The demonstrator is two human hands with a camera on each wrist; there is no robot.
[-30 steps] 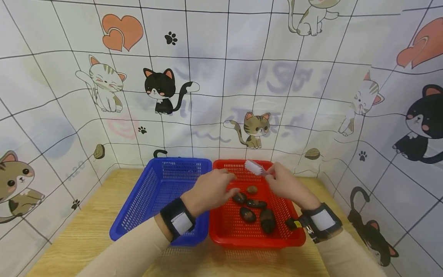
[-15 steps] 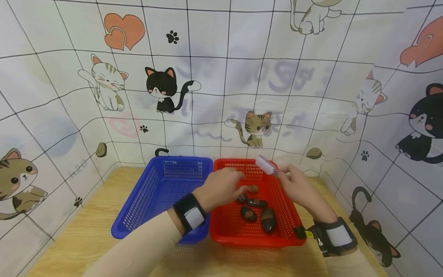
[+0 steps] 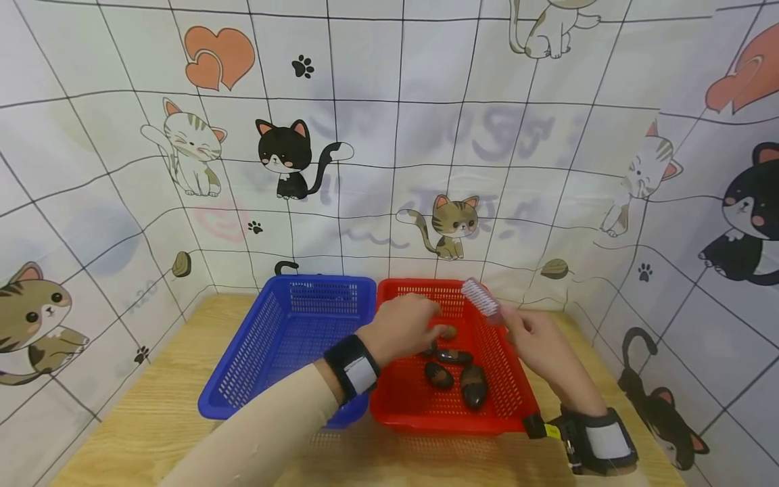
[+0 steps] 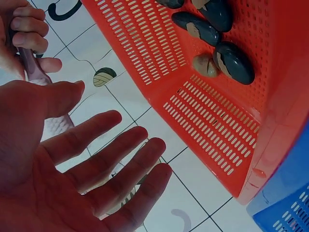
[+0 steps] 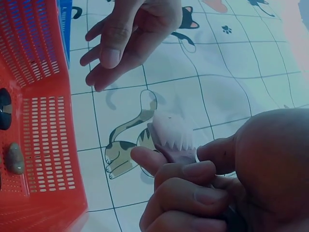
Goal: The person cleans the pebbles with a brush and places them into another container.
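My right hand (image 3: 541, 341) grips the handle of a small scrubbing brush (image 3: 482, 299) with whitish bristles and a pinkish-purple body. Its bristled head sticks out beyond the curled fingers in the right wrist view. My left hand (image 3: 404, 328) hovers over the red basket, and its fingers (image 4: 140, 174) spread apart with nothing between them. Below lie several dark glossy stones (image 3: 473, 387) with brown patches on them. A smaller light-brown stone (image 4: 205, 65) sits near the far end, partly behind the left hand in the head view. One dark stone is mostly covered too.
The stones lie in a red perforated basket (image 3: 404, 399). A blue perforated basket (image 3: 307, 345) stands against its left side. Both rest on a wooden table (image 3: 152, 358). Behind and beside them hangs a white grid-patterned sheet (image 3: 365, 122) printed with cats.
The right hand has moved right and slightly nearer me with the brush, turning its bristles more into view. My left hand has shifted rightward over the red basket. The stones have not moved.
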